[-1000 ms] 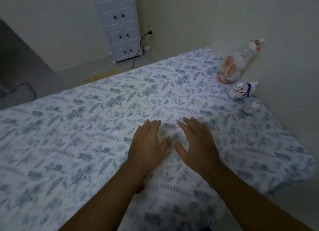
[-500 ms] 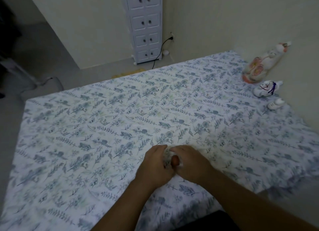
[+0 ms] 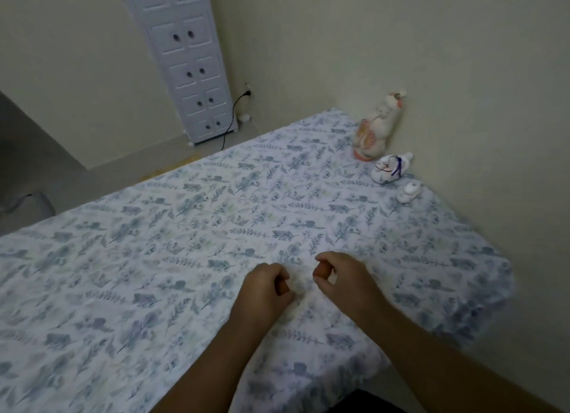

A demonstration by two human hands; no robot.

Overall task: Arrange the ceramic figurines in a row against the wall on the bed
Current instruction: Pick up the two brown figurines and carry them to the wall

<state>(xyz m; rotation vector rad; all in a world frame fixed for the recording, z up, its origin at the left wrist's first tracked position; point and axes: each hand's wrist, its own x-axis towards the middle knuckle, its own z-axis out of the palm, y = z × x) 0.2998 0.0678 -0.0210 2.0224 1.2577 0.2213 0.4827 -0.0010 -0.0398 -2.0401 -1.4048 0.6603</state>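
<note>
Three ceramic figurines sit in a line against the wall (image 3: 462, 73) at about 1 o'clock on the bed (image 3: 154, 258): the tall pink-and-cream figurine (image 3: 374, 128) farthest back and tilted so its head touches the wall, the mid white figurine with a purple ribbon (image 3: 390, 168) just beside it, then the tiny white figurine (image 3: 409, 191) nearest the camera. Row looks about done, judging by how they lie.

Both hands are at 6 o'clock on the sheet, well apart from the figurines. Left hand (image 3: 266, 289) is curled closed, fingers tucked under; right hand (image 3: 342, 273) is curled too, thumb and forefinger pinched. Both seem to be bunching the floral sheet (image 3: 300, 284), but it's blurry; cannot tell whether anything else is held.

Risks, as judgement:
- Tugging or smoothing the sheet could carry to 1 o'clock; the tall figurine only leans and could slide down or topple onto the mid one.
- The mattress is soft, so pressing down may rock the small ones.
- Ceramic knocking ceramic or the wall may chip.
- The tiny figurine sits close to the bed's wall-side edge; if there is a gap there, which the view doesn't show, it could roll into it.

Cabinet (image 3: 188, 57) and cord (image 3: 229, 119) at 11 o'clock are irrelevant.
</note>
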